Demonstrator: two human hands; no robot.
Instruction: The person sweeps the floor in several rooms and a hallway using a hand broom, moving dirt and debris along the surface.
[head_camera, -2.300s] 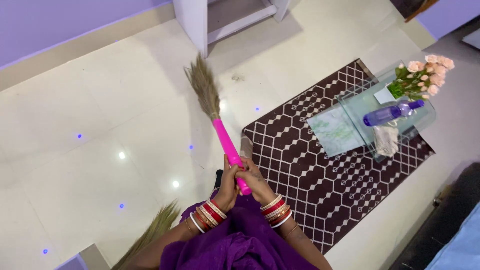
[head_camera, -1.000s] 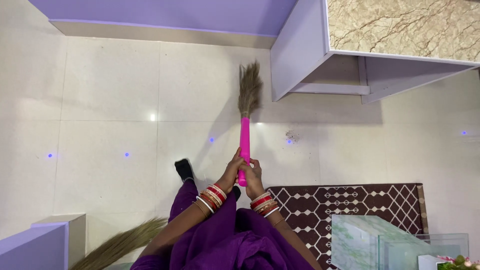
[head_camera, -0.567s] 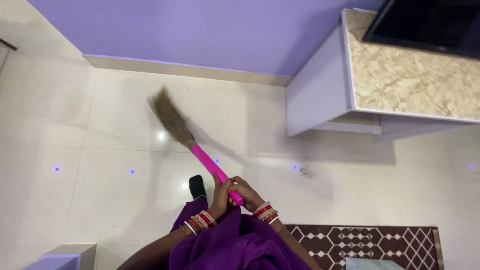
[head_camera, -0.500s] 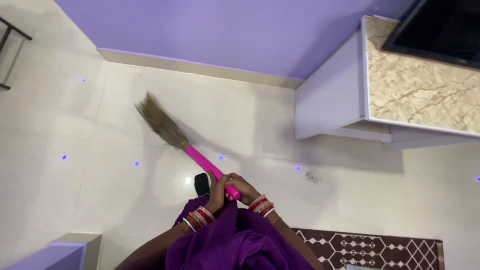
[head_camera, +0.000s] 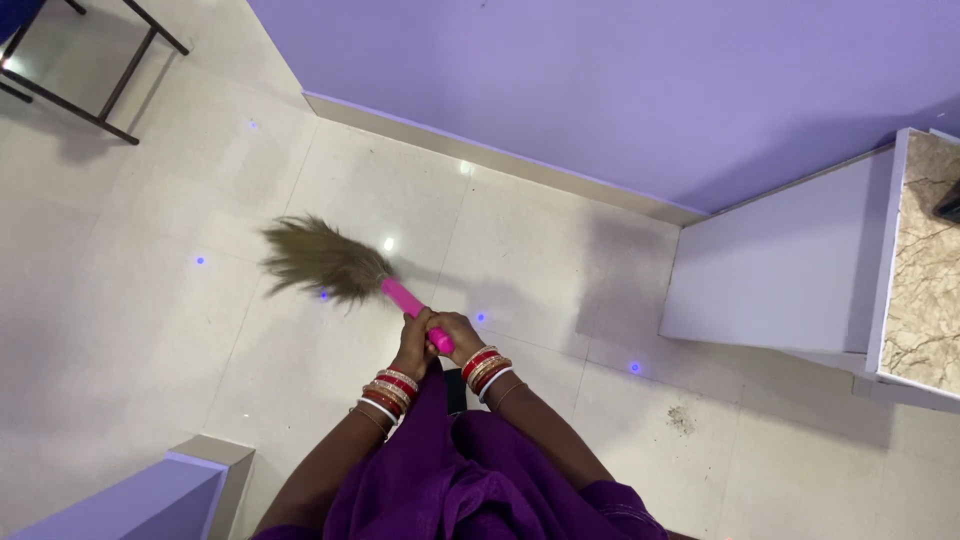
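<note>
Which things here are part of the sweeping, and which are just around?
In use: pink-handled broom, held by left hand and right hand; dirt patch on the tiled floor.

Just around: white cabinet, metal frame, purple wall.

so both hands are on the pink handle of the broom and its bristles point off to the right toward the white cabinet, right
Not quite. Both hands, left hand and right hand, do grip the pink handle of the broom, but its bristles point off to the left, away from the white cabinet. The head view shows this.

Both hands (head_camera: 432, 342) gripping pink broom (head_camera: 345, 273)
</note>
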